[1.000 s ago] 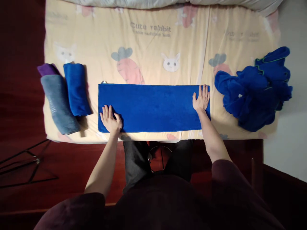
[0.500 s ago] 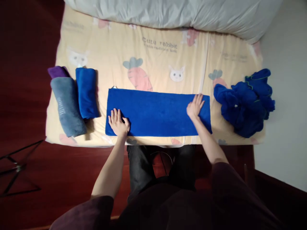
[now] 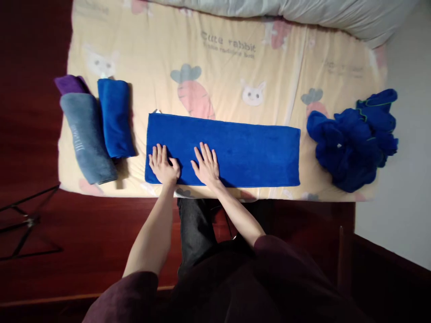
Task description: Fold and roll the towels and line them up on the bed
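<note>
A blue towel [image 3: 249, 152], folded into a long flat strip, lies across the front of the bed. My left hand [image 3: 164, 165] rests flat on its left end, fingers spread. Left of the towel's middle, my right hand [image 3: 207, 167] also lies flat on the cloth with its fingers apart. A small white tag [image 3: 157, 111] pokes out at the towel's far left corner. To the left are a rolled blue towel [image 3: 116, 117], a rolled grey towel [image 3: 88, 137] with pale lettering, and a purple towel [image 3: 70, 84] partly hidden behind the grey one.
A crumpled heap of dark blue cloth [image 3: 353, 143] sits at the bed's right side. The bed sheet [image 3: 229, 85] has carrot and rabbit prints. A pale quilt [image 3: 269, 8] lies along the far side. Black stand legs [image 3: 28, 222] are on the floor at left; a wall [image 3: 400, 148] is at right.
My right hand has moved left across the towel, from its right end to near my left hand. My left hand stays on the left end. The view has shifted slightly.
</note>
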`<state>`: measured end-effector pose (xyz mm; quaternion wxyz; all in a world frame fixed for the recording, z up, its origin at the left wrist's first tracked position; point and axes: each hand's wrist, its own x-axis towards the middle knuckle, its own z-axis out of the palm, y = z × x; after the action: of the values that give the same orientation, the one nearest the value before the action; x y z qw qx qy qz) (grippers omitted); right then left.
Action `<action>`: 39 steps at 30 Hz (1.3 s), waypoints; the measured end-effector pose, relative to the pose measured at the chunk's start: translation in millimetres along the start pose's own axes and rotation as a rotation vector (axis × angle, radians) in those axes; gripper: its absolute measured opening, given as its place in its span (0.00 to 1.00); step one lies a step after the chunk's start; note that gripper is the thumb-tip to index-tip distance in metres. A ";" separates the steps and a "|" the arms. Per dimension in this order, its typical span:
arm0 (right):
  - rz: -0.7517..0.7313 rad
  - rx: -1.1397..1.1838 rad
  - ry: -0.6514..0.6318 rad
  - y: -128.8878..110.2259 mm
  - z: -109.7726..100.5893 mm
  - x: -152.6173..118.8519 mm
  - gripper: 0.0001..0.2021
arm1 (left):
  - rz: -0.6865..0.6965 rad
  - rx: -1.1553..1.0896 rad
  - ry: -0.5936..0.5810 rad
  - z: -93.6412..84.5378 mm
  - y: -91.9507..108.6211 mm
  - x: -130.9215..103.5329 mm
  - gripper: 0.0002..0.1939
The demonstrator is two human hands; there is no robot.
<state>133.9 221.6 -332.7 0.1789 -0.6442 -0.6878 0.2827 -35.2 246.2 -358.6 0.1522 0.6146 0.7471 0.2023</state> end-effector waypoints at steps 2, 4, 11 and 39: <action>0.041 -0.087 0.028 24.7 -18.9 -8.2 0.30 | 0.003 -0.024 0.011 -1.0 1.8 -0.5 0.36; 0.081 -0.146 0.066 51.1 -36.7 -19.0 0.31 | 0.006 -0.047 0.000 -1.9 2.8 -1.1 0.36; 0.265 -0.322 0.246 176.4 -107.8 -73.0 0.31 | 0.070 0.067 0.068 -0.6 -2.7 -2.0 0.33; 0.441 -0.331 0.298 151.0 -72.3 -111.0 0.31 | 0.043 0.053 0.015 2.6 -3.6 -1.0 0.33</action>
<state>308.3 124.9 -357.0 0.1048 -0.8325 -0.5345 0.1012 -36.8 244.9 -362.7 0.1259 0.6329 0.7398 0.1904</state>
